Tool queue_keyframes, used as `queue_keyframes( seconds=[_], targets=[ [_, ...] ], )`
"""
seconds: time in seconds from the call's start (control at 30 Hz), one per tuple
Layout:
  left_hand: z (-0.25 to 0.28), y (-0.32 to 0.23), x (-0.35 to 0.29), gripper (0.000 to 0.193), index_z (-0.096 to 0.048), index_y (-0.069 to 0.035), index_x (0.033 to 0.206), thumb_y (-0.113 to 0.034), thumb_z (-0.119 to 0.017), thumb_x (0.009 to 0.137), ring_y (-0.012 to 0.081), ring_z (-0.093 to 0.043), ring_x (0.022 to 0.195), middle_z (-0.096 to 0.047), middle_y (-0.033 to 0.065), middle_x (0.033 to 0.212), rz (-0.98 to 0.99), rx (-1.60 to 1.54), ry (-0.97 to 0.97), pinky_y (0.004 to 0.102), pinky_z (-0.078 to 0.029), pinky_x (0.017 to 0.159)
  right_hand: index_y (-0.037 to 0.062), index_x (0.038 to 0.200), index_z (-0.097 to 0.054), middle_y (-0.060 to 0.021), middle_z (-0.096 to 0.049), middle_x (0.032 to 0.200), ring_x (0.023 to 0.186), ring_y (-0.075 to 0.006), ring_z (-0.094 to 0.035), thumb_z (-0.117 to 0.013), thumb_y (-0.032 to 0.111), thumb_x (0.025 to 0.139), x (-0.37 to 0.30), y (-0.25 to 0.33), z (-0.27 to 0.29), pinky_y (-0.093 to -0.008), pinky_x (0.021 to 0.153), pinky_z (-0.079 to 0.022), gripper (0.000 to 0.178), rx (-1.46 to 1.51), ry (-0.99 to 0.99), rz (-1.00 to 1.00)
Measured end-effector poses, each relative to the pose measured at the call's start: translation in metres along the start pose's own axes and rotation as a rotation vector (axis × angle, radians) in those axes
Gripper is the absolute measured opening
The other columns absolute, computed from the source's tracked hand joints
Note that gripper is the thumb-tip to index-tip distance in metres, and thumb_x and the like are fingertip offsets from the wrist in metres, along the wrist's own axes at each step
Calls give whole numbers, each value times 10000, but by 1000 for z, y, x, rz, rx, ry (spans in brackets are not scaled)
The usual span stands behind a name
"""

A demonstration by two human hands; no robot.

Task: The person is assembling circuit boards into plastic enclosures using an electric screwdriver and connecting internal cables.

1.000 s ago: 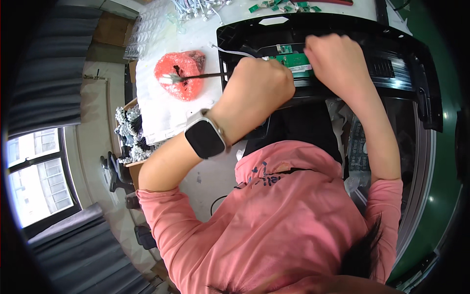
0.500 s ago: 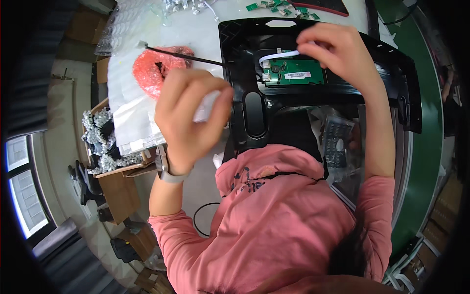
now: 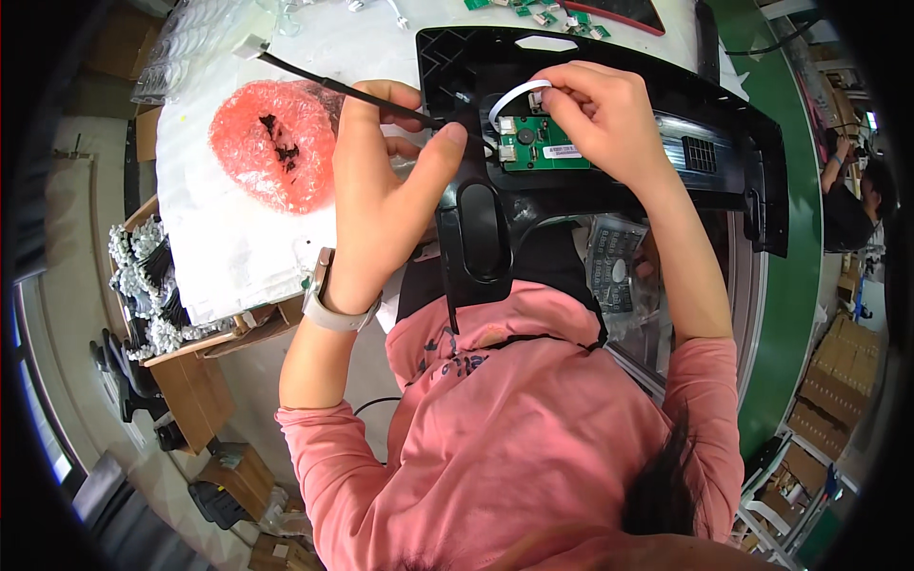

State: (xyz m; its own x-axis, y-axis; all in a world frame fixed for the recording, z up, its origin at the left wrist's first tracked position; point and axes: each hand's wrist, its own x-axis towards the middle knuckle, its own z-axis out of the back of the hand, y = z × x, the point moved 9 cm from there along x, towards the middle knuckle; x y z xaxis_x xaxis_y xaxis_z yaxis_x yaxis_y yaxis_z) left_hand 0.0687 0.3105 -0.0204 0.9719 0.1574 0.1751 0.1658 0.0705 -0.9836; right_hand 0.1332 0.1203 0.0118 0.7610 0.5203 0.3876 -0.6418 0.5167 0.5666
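Observation:
A black plastic housing (image 3: 628, 195) lies across my lap and the table edge, a green circuit board (image 3: 543, 157) set inside it. From the board's left end a short white cable (image 3: 509, 95) curves up, and my right hand (image 3: 605, 119) pinches its free end by the connector, just above the board. At the housing's left edge, my left hand (image 3: 386, 186) has thumb and fingers spread. A black cable (image 3: 314, 78) with a white plug runs past its fingertips to the housing; whether they touch the cable is hard to tell.
Pink bubble wrap (image 3: 276, 147) lies on the white table at left. Small green boards (image 3: 538, 14) are scattered at the back. A box of bundled cables (image 3: 148, 276) stands left of the table. A bagged dark part (image 3: 617, 266) sits below the housing. Another person (image 3: 857, 200) is at far right.
My left hand has opened out and reached up to the housing's left edge beside the black cable. My right hand has brought the white cable's end left and closer to the board.

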Motion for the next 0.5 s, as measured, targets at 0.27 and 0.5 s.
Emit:
queue_keyframes(
  seconds=[0.27,0.5],
  targets=[
    [2,-1,-1,330,-502,-7,1084,-122,-685,835,144,-541,848,-537,89,1036,-34,97,-3,256,-471,702,-34,957,-682,-97,-625,757,579,-154,-561,-648,29,858,2,19,-9,-263,531,-417,122,-155,43,100],
    [2,3,-2,375,-506,18,1085,-145,-706,813,180,-568,924,-551,122,1028,12,-1,-17,298,-497,697,-14,960,-692,-122,-631,747,550,-183,-540,-660,48,855,1,10,-10,-284,515,-407,126,-147,56,47]
  ],
)
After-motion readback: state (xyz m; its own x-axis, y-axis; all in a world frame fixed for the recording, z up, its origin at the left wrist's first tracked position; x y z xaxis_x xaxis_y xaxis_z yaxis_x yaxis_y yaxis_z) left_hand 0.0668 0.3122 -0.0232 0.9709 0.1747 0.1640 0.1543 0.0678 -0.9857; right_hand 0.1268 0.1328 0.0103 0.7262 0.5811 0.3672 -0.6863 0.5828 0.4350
